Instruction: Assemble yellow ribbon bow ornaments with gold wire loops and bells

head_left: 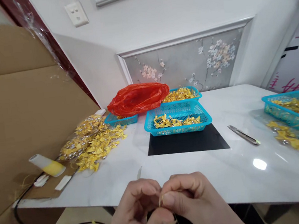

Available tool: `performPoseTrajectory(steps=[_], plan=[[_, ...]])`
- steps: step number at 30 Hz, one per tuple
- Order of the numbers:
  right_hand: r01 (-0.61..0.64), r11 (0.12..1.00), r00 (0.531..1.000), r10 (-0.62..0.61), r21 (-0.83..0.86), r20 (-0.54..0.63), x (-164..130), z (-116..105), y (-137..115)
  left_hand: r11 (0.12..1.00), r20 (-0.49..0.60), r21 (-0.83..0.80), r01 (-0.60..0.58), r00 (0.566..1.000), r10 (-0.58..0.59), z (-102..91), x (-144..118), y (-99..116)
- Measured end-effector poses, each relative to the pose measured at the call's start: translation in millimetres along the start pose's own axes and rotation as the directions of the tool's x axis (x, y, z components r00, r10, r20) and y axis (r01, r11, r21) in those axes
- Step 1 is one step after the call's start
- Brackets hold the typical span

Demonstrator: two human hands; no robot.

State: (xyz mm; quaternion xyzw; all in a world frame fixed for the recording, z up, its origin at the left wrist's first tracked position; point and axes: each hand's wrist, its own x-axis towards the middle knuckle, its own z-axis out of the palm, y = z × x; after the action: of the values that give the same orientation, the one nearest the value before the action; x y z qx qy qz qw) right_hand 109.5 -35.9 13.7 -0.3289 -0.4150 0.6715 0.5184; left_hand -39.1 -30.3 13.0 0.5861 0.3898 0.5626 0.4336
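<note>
Pinching together at the near table edge (255, 189), left hand (135, 214) and right hand (195, 204) close fingertips on something tiny, possibly a thin wire (178, 223); light, bendy, best gripped near its end.

Glossy marble-look table (255, 186), perforated plastic basket (176, 114) (turquoise), matt black mat (188, 141), crinkly red plastic bag (137, 98).

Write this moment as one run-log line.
left hand: pinching small item, unclear | right hand: pinching same | front basket: yellow pieces | snips: on table
</note>
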Motion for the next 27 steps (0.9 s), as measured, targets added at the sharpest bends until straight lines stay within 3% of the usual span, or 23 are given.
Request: performPoseTrajectory(steps=[5,8,10,14,22,27], plan=[[0.007,0.999,1.0,-0.008,0.047,0.027,-0.4,-2.6,4.3,0.914,0.234,0.287,-0.285,0.947,0.222,-15.9,10.8,6.0],[0.02,0.997,0.999,-0.023,0.074,0.042,0.9,-3.5,9.9,0.849,0.358,0.332,-0.41,0.888,0.288,-20.8,17.0,11.1],[0.031,0.995,0.997,-0.037,0.091,0.066,3.0,-4.1,14.4,0.832,0.387,0.34,-0.438,0.872,0.301,-21.7,19.2,14.3],[0.068,0.991,0.99,-0.08,0.112,0.113,6.6,-4.6,18.1,0.825,0.377,0.355,-0.44,0.875,0.305,-20.3,18.2,19.0],[-0.008,0.998,0.997,0.003,0.063,0.08,2.0,-1.9,5.4,0.851,0.208,0.409,-0.33,0.941,0.265,-13.4,12.6,21.9],[0.003,0.999,0.997,-0.006,0.051,0.072,2.7,-2.6,6.0,0.933,0.203,0.302,-0.194,0.97,0.136,-18.4,14.2,16.0]])
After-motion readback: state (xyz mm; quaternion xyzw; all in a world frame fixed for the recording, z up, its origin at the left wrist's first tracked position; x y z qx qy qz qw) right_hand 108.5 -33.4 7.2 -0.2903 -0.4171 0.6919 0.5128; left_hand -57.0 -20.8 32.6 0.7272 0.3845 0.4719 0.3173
